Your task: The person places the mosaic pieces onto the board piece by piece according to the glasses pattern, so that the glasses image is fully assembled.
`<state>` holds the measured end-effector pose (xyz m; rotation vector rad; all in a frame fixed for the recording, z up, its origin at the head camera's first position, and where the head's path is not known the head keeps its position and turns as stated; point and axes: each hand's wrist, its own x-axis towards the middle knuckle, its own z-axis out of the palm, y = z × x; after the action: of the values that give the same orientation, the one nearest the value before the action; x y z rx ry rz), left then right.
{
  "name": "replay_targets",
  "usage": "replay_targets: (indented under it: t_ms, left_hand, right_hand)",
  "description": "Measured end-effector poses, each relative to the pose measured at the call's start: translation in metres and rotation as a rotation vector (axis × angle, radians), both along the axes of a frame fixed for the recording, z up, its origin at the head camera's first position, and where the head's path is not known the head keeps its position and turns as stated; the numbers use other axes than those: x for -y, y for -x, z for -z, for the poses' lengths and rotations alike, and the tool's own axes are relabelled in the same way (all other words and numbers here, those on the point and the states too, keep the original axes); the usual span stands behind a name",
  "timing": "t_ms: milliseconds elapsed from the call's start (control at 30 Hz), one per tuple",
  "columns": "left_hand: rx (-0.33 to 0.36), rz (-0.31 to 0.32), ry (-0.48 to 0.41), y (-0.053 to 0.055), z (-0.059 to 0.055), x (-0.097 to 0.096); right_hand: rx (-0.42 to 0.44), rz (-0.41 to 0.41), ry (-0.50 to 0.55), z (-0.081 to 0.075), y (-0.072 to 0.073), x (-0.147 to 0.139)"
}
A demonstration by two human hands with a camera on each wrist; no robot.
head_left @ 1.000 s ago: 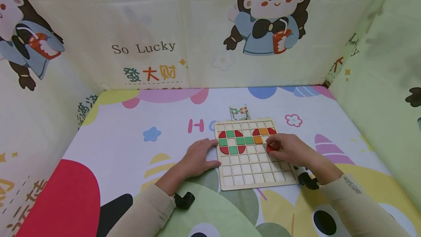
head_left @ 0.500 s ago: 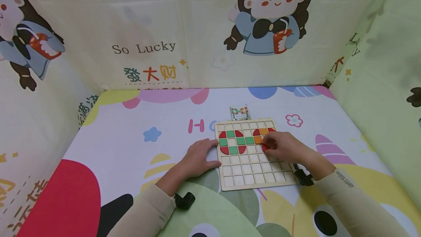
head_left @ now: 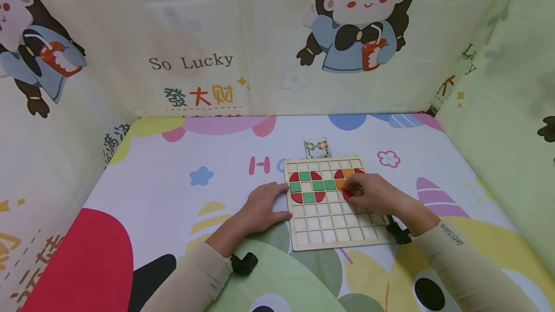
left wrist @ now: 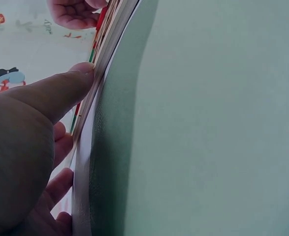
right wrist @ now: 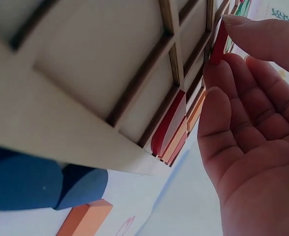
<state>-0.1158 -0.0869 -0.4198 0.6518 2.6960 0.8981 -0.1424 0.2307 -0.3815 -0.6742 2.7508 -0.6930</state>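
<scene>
A wooden grid board (head_left: 321, 236) lies on the printed cloth, part of its cells filled with green squares (head_left: 308, 197), orange squares (head_left: 349, 173) and red quarter-round tiles (head_left: 296, 198). My left hand (head_left: 264, 208) rests along the board's left edge; in the left wrist view its thumb (left wrist: 75, 81) lies against the rim, the fingers reaching past. Over the right part of the grid, my right hand (head_left: 375, 194) pinches a red tile (right wrist: 219, 44) between thumb and fingertips, close above the cells. Part of that tile and the cells beneath are hidden by the hand in the head view.
Behind the board lies a small pattern card (head_left: 317, 149) with green, red and orange shapes. In the right wrist view, dark blue shapes (right wrist: 26, 182) and an orange shape (right wrist: 82, 219) appear beside the board's edge. Patterned cloth walls (head_left: 264, 37) enclose the table.
My right hand has moved slightly left with the red tile, towards the cells below the orange squares. The left hand stays at the board's edge.
</scene>
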Motion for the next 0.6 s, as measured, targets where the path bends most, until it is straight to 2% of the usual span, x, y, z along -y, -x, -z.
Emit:
replay_targets:
  t_ms: [600]
  left_hand:
    - [-0.004, 0.004, -0.006, 0.0, 0.0018, 0.0001]
  right_hand:
    - [-0.02, 0.003, -0.034, 0.0007, 0.002, 0.0003]
